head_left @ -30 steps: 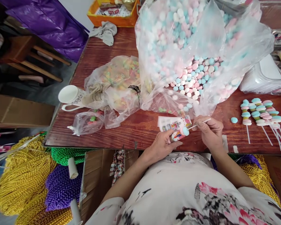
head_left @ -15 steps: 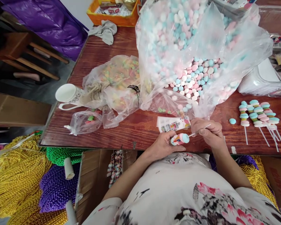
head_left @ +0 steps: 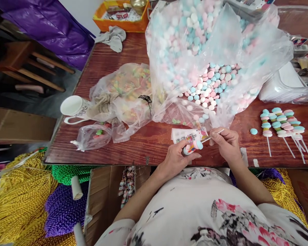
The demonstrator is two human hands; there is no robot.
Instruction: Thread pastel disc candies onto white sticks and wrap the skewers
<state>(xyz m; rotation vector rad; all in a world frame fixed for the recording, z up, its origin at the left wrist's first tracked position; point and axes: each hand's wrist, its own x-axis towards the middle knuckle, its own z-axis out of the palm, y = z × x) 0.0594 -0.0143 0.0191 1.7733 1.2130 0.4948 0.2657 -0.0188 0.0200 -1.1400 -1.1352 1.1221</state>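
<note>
In my left hand [head_left: 176,157] is a wrapped candy skewer [head_left: 192,147], its printed label around the middle and blue pieces at both ends. A thin white stick [head_left: 206,139] runs out of its right end. My right hand [head_left: 226,141] pinches that stick between thumb and fingers. Just behind the skewer lies a printed label strip [head_left: 181,134], flat on the table. One loose blue candy [head_left: 253,131] sits to the right of my right hand. Farther right, several candy skewers [head_left: 282,121] in pink, blue and green lie side by side, sticks toward me.
A big clear bag [head_left: 169,61] of pastel candies fills the table's back. Left of it are a bag of gummy candies [head_left: 128,82], a white mug [head_left: 72,106], a small bag [head_left: 92,136] and a grey cloth [head_left: 114,37]. An orange tray [head_left: 118,24] stands behind.
The skewer has tilted, its stick end pointing more up and right. Both hands have shifted slightly left. The whole view has moved a little.
</note>
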